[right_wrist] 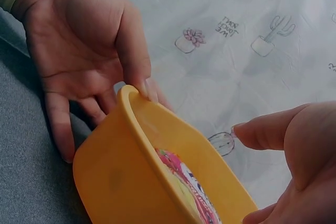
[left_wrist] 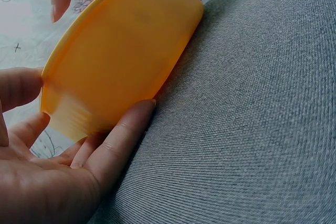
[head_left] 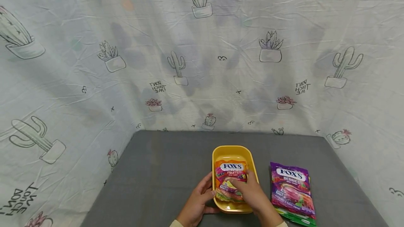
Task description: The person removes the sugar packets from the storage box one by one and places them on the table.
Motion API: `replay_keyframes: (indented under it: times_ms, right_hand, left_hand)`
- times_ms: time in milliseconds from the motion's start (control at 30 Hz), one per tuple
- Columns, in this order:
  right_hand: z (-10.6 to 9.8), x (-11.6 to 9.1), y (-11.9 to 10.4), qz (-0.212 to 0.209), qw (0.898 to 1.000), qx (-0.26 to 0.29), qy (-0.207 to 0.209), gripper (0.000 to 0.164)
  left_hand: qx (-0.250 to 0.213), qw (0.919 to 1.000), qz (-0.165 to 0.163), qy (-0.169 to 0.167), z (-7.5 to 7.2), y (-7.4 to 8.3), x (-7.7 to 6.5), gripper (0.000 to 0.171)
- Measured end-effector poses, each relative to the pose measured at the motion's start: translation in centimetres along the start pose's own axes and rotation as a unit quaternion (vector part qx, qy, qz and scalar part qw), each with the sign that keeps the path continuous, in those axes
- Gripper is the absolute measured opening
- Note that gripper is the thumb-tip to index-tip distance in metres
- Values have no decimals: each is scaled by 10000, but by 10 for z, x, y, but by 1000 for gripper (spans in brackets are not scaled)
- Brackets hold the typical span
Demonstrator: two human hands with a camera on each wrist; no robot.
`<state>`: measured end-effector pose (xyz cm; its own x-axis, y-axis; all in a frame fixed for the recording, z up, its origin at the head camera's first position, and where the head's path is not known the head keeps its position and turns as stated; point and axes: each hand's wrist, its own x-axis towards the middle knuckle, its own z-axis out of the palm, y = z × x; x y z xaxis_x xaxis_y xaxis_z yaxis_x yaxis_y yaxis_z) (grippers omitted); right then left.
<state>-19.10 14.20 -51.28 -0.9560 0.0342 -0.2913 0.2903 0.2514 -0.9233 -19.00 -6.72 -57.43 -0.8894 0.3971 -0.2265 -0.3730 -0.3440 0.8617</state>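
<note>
A yellow plastic tray (head_left: pixel 234 151) stands on the grey cloth, with an orange FOX'S Fruits candy bag (head_left: pixel 230 173) lying face up inside it. My left hand (head_left: pixel 199 199) grips the tray's left side, thumb at the rim and fingers spread along the outer wall. Over the tray's right side is my right hand (head_left: pixel 256 196), its thumb stretched across the candy bag in the head view. The right wrist view shows that thumb (right_wrist: pixel 262 129) straight and raised above the tray; the other fingers are mostly hidden there.
To the right of the tray lies a purple FOX'S Berries candy bag (head_left: pixel 291 192), on top of a green bag (head_left: pixel 300 218). A grey cloth (head_left: pixel 164 171) covers the table. Behind and at both sides hangs a white curtain (head_left: pixel 202 45) printed with cacti.
</note>
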Motion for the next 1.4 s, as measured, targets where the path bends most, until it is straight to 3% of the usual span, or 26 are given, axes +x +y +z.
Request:
replay_keyframes:
  times_ms: [300,533,867,1233,1400]
  right_hand:
    - [-3,-1,2,78,10000,13,0,106]
    - [1,-3,4,-64,9999,57,64,96]
    - [-4,0,5,89,9990,440,-26,82]
    - [-6,1,6,112,9996,258,-42,82]
    - [-5,0,7,-3,9999,99,-104,71]
  left_hand:
    - [22,10000,16,-14,0,0,-1,64]
    - [73,9999,57,-38,0,0,-1,64]
    - [69,10000,0,4,2,2,-1,66]
    - [81,9999,-139,29,3,3,-1,64]
    - [82,9999,-120,29,2,3,-1,64]
